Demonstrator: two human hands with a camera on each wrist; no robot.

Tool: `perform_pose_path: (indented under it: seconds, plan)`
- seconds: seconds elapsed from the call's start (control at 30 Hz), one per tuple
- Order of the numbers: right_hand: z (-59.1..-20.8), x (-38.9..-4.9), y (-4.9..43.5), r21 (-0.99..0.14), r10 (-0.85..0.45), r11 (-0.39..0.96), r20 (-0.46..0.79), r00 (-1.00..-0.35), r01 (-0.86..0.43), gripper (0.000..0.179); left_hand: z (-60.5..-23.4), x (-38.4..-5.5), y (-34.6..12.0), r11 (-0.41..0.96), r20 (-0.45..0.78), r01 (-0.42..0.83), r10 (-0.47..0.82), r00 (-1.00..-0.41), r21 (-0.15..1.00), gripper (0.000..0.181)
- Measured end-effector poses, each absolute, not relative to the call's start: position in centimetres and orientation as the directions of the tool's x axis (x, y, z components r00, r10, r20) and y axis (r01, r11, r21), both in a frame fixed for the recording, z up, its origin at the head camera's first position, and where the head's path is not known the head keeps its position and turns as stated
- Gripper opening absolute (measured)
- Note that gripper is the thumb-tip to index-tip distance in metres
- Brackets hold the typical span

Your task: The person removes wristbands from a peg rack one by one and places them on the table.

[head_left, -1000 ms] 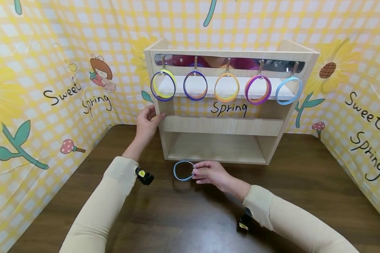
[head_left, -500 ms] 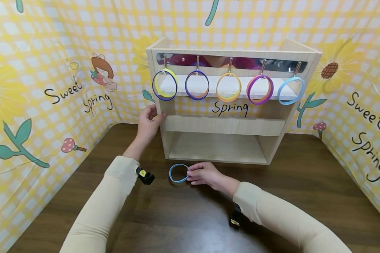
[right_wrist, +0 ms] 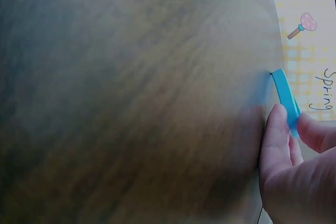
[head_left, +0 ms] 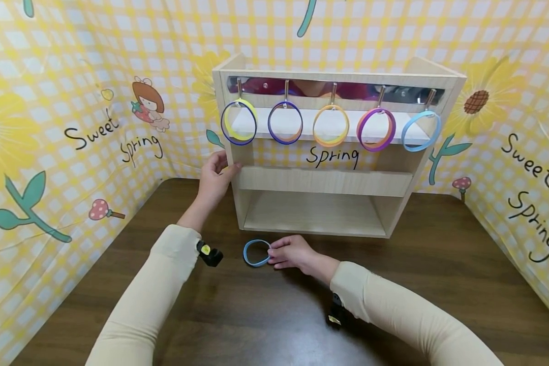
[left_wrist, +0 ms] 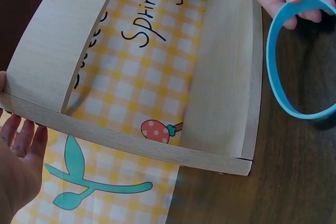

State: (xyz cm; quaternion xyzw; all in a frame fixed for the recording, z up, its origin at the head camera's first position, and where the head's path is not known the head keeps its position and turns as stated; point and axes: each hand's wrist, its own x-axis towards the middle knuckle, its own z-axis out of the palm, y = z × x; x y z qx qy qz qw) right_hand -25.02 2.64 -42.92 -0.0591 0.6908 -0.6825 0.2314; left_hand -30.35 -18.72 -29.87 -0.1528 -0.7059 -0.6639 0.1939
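Observation:
A light blue wristband (head_left: pixel 256 265) is pinched at its right side by my right hand (head_left: pixel 295 254), low over the table before the shelf. In the left wrist view the wristband (left_wrist: pixel 271 61) forms a loop below the right fingertips. The right wrist view has the wristband (right_wrist: pixel 284 92) edge-on between thumb and fingers. My left hand (head_left: pixel 213 178) grips the left side panel of a pale wooden shelf (head_left: pixel 325 181), thumb on one face and fingers on the other. From hooks along the shelf's top hang coloured wristbands: dark blue with yellow, dark blue with orange, orange-yellow, purple with orange, and light blue.
A metal strip (head_left: pixel 311 90) carries the hooks across the shelf's upper front. The dark brown wooden table (head_left: pixel 256 325) extends forward and to both sides. Yellow checked cloth (head_left: pixel 132 46) with printed flowers and words surrounds the table at the back and sides.
My right hand has moved slightly left and toward me, carrying the light blue wristband, which now lies flatter to view. The left hand keeps its grip on the shelf.

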Motion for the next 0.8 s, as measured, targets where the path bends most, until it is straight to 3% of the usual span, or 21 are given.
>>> perform_pose_path:
  seconds: [0.8]
  plan:
    - [-42.78, -24.88, 2.13, -0.976, -0.308, 0.179, -0.179, -0.934, 0.128, 0.021, -29.76, -30.4, -18.69, 0.073, 0.471, 0.467, -0.041, -0.881, 0.881, 0.036]
